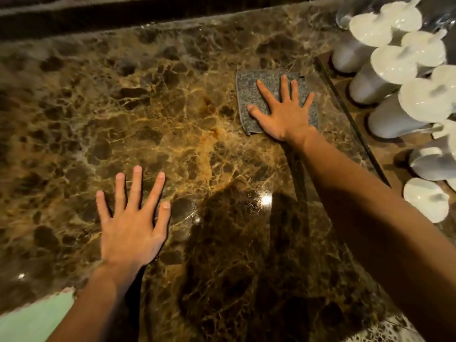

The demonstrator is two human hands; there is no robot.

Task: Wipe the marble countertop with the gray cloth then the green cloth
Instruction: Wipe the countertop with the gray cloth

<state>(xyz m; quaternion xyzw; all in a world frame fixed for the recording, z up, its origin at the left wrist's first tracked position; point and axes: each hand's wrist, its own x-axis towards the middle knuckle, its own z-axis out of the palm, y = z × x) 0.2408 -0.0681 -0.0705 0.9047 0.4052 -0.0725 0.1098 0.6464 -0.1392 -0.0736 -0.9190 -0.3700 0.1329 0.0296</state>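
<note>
At the far left edge, low in the view, a pale green patch (37, 319) shows past the rim of the counter (172, 107); it may be the green cloth, but it is too blurred to tell. Next comes the left hand (130, 230), laid flat on the brown marble with its fingers (137, 183) spread wide and nothing in its grasp. It appears to brace the person. Toward the middle, small orange stains (209, 107) mark the stone.

Further right, the right hand (283, 114) presses palm-down on the gray cloth (251, 95), fingers splayed over it, not curled around it. The cloth lies flat on the counter, just beside a tray (345, 107) at the right edge.

The main risk, as I judge it, lies there: a stroke carried rightward could run the cloth or the forearm into the tray's rim and jostle what stands on it. The cloth could also slip from under the flat palm, since nothing pinches it. The orange stains may be missed if strokes stay near the tray.

The tray holds a row of white lidded canisters (385, 77), standing upright and close together; their contents cannot be seen. A clear glass vessel (350, 11) stands behind them, contents unclear.
</note>
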